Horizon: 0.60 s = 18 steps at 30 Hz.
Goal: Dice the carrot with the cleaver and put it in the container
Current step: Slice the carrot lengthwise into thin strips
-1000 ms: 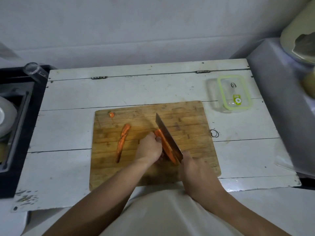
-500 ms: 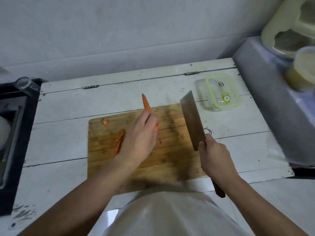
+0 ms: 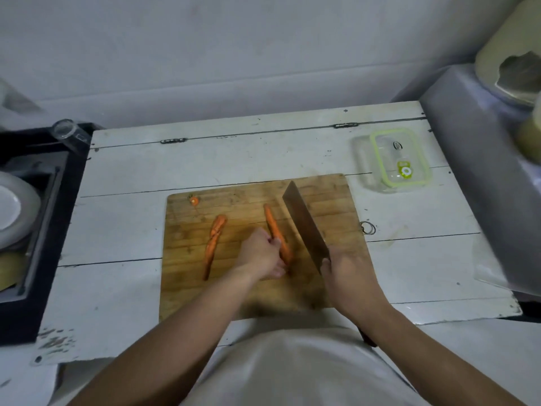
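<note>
On the wooden cutting board (image 3: 336, 197) lies a long carrot piece (image 3: 273, 227), and my left hand (image 3: 260, 253) holds its near end against the board. My right hand (image 3: 348, 273) grips the handle of the cleaver (image 3: 303, 224), whose blade points away, just right of that carrot piece and apart from it. Another cut carrot strip (image 3: 213, 244) lies at the board's left side, with a small carrot end (image 3: 193, 201) near the far left corner. The clear container (image 3: 392, 161) with a green rim stands on the table beyond the board's right corner.
The white wooden table (image 3: 117, 218) carries the board. A black sink (image 3: 32, 230) with a white plate (image 3: 11, 209) lies at the left, with a glass (image 3: 68, 133) at its far corner. A grey draped appliance (image 3: 480, 159) stands at the right. A small metal ring (image 3: 368, 228) lies beside the board.
My left hand, which had lifted the carrot piece, has set it down on the board. The cleaver has come back in from the right toward the carrot.
</note>
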Tool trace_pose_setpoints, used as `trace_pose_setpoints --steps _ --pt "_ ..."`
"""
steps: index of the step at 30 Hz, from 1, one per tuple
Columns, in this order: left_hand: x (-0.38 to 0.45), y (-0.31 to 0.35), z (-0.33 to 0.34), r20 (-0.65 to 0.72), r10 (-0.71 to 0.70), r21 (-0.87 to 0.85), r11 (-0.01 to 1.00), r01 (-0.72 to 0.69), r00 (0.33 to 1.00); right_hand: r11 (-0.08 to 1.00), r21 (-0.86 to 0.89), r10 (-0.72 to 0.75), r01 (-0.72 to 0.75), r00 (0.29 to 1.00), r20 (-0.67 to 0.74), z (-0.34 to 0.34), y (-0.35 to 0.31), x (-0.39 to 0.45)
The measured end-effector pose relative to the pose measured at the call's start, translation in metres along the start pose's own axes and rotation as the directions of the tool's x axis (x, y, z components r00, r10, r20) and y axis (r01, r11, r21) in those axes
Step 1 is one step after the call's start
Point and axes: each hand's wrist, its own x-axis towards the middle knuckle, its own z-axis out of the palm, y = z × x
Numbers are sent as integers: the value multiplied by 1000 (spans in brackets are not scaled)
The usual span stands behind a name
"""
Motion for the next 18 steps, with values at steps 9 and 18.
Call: trace_pose_setpoints --steps 9,18 --pt "-2 -40 -9 -149 664 632 634 -446 733 995 -93 -35 44 995 95 2 -11 12" --pt "11 -60 -3 114 706 728 419 -542 699 998 -65 -20 25 997 78 5 -23 0"
